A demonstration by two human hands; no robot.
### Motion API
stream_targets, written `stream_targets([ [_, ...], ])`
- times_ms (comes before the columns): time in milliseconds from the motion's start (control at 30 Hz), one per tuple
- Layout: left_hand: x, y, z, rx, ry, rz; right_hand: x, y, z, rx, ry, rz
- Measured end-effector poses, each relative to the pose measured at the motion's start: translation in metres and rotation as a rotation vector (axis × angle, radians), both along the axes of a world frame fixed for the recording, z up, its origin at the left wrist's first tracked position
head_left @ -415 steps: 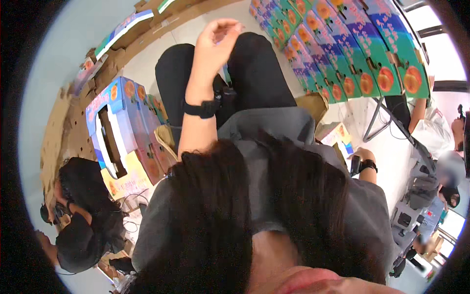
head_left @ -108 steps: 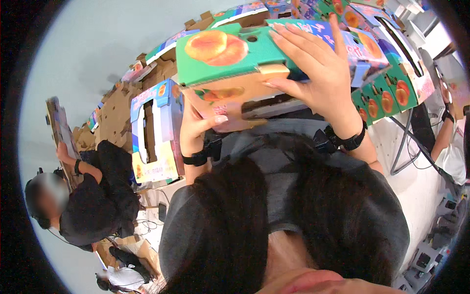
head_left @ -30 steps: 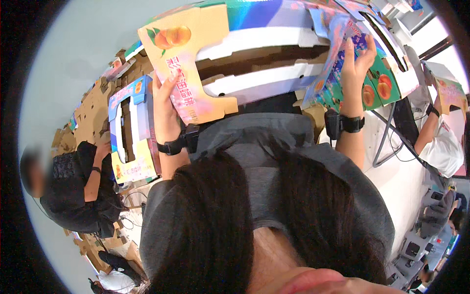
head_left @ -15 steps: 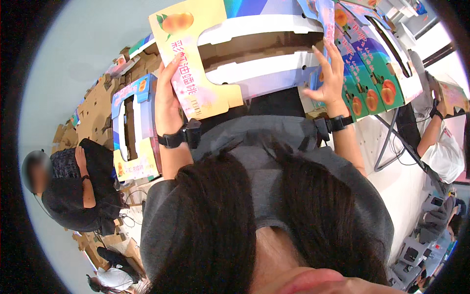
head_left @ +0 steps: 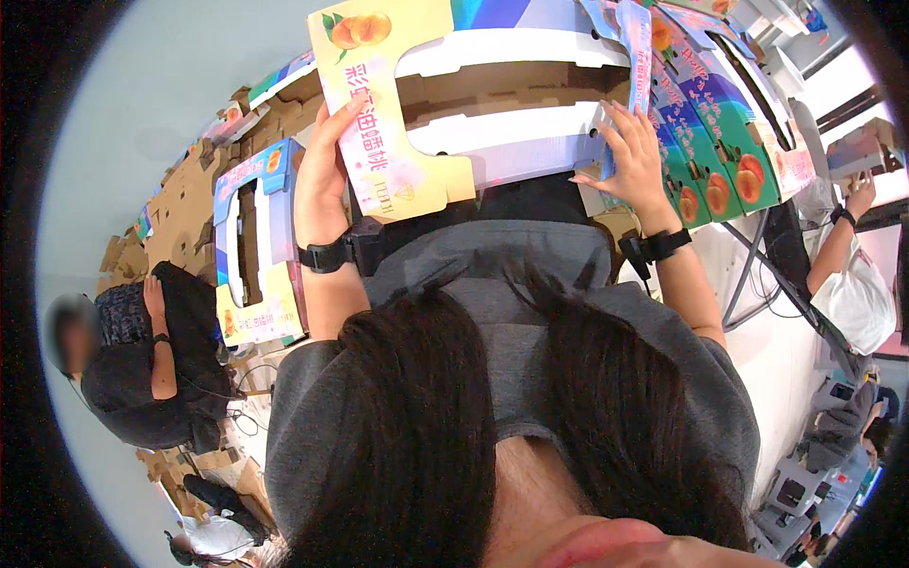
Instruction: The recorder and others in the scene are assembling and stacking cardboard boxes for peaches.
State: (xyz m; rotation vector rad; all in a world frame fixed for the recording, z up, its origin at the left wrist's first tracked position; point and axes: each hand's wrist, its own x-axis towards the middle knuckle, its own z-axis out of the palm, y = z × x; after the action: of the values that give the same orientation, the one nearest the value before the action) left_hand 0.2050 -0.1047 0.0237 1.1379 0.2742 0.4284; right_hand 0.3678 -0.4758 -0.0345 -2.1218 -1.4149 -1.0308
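A printed cardboard fruit box lies in front of me, its long middle opening showing brown cardboard inside. A yellow end flap with peach pictures folds over its left end. My left hand grips that end, thumb on the flap and the other fingers mostly hidden behind the side. At the right end, my right hand has its fingers spread, the tips against the blue end panel and the thumb stretched toward the near edge. Whether the right fingertips press or only rest there, I cannot tell.
Several finished-looking green and blue fruit boxes stand close on the right. Another printed box sits to my left, beside brown cardboard pieces. A person in black is at the left; another in white handles a box at the right.
The fruit box's yellow end has shifted slightly right and up, with my left hand on it. My right hand has slid down a little along the end panel.
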Motion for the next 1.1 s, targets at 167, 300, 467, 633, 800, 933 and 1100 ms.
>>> stream_targets([
  [167,-0.004,-0.007,0.002,0.047,0.009,0.03,-0.003,0.012,-0.009,-0.031,0.003,-0.073],
  [300,-0.005,-0.01,0.005,0.022,-0.006,0.003,-0.009,0.022,-0.013,-0.003,0.07,-0.053],
  [467,-0.008,-0.014,0.006,0.052,-0.036,0.007,-0.022,0.036,-0.018,0.04,0.199,-0.168],
  [633,-0.009,-0.013,0.006,0.045,-0.051,0.035,-0.028,0.043,-0.026,0.069,0.204,-0.268],
  [800,-0.008,-0.01,0.004,0.032,-0.049,0.005,-0.03,0.034,-0.024,0.092,0.222,-0.207],
  [933,-0.007,-0.011,0.0,0.068,-0.05,0.031,-0.03,0.028,-0.021,0.134,0.214,-0.111],
  [1100,-0.004,-0.008,-0.003,0.004,-0.045,0.05,-0.031,0.025,-0.018,0.126,0.266,-0.092],
])
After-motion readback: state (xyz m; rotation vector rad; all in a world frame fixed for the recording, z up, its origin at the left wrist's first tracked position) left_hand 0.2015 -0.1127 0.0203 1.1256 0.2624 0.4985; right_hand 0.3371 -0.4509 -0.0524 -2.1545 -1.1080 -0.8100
